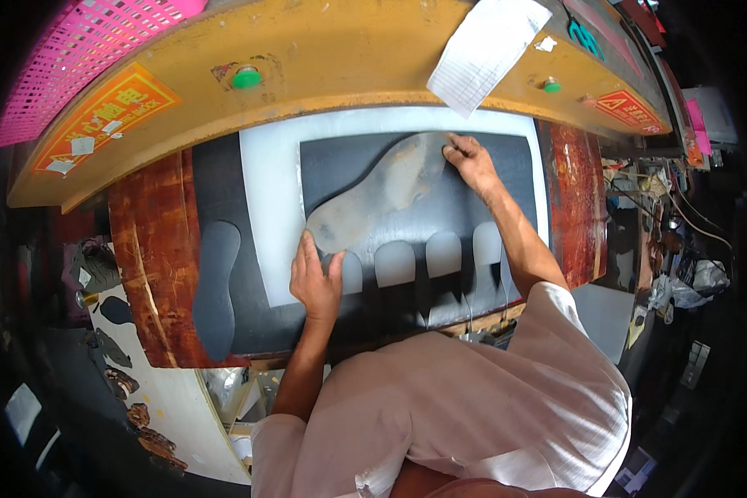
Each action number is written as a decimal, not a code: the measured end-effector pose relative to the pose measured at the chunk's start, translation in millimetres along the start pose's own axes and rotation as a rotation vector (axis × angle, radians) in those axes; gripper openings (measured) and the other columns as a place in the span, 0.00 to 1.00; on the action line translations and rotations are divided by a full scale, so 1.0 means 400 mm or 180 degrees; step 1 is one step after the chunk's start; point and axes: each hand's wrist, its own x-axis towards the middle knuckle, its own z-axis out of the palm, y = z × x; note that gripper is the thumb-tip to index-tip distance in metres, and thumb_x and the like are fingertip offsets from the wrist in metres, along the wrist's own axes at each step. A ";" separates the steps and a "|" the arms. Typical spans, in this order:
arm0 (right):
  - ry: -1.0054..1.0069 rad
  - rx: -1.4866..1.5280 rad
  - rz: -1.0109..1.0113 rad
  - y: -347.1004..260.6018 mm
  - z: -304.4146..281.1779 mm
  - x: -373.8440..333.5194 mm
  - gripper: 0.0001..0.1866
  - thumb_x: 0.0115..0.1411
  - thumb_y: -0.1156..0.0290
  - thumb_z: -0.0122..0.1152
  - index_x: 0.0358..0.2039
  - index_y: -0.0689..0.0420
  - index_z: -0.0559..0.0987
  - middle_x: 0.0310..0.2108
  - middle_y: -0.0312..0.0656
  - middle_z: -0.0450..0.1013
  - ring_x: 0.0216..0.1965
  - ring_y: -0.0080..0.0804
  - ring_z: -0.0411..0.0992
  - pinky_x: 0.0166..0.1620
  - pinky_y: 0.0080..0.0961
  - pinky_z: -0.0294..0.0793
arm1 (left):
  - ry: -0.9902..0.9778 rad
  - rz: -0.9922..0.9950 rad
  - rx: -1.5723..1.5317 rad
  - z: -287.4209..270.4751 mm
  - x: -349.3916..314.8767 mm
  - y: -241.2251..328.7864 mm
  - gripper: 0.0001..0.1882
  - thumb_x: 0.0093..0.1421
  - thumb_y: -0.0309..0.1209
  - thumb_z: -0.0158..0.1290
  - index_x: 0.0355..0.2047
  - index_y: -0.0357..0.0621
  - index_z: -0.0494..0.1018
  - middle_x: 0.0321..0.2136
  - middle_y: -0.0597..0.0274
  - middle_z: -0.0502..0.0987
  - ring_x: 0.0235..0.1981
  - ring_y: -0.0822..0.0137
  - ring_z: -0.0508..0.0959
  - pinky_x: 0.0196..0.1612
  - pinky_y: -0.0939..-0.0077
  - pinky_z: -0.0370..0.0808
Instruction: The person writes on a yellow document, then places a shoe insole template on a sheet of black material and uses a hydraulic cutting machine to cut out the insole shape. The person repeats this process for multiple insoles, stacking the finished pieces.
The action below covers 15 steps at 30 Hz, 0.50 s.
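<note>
A large, worn grey-brown sole-shaped plate lies slantwise over a black sheet, its broad end at far right. At that end my right hand pinches its edge between thumb and bent fingers. My left hand grips the narrower near-left end, thumb and fingers on either side of it. Below the plate, several rounded cut-outs in the black sheet show the pale board underneath. Farther left, a dark sole-shaped piece rests on a black strip.
A yellow machine beam with green buttons spans the far side of the red-brown table. A paper sheet hangs over it. On top sit a pink basket and teal-handled scissors. Dark scraps lie at left.
</note>
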 end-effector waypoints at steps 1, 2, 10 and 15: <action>-0.0061 0.0032 -0.0003 0.000 -0.007 0.002 0.28 0.68 0.62 0.66 0.64 0.63 0.79 0.54 0.45 0.77 0.57 0.37 0.74 0.62 0.27 0.71 | 0.0000 0.0015 0.0083 0.003 0.005 0.000 0.43 0.59 0.43 0.70 0.68 0.31 0.69 0.59 0.40 0.78 0.57 0.42 0.80 0.59 0.58 0.77; -0.0030 0.0128 -0.0096 0.002 -0.010 0.004 0.27 0.68 0.62 0.65 0.65 0.62 0.78 0.56 0.44 0.76 0.58 0.35 0.73 0.63 0.27 0.70 | 0.0005 0.0038 0.0128 0.006 0.010 0.000 0.43 0.59 0.43 0.70 0.68 0.32 0.69 0.59 0.41 0.78 0.57 0.42 0.80 0.59 0.58 0.77; 0.0098 -0.0085 -0.0357 0.046 -0.010 0.033 0.25 0.67 0.61 0.67 0.62 0.56 0.82 0.53 0.42 0.78 0.56 0.34 0.75 0.62 0.27 0.71 | 0.0117 0.0108 -0.0048 0.007 0.033 0.016 0.42 0.57 0.33 0.62 0.70 0.27 0.64 0.61 0.33 0.75 0.54 0.39 0.80 0.58 0.53 0.78; 0.0148 -0.0065 -0.0409 0.075 -0.003 0.044 0.25 0.67 0.63 0.67 0.63 0.55 0.81 0.47 0.39 0.78 0.50 0.29 0.75 0.60 0.23 0.71 | 0.0083 -0.0093 -0.0690 -0.016 0.024 0.012 0.41 0.53 0.25 0.53 0.69 0.25 0.63 0.59 0.35 0.75 0.43 0.48 0.81 0.47 0.59 0.81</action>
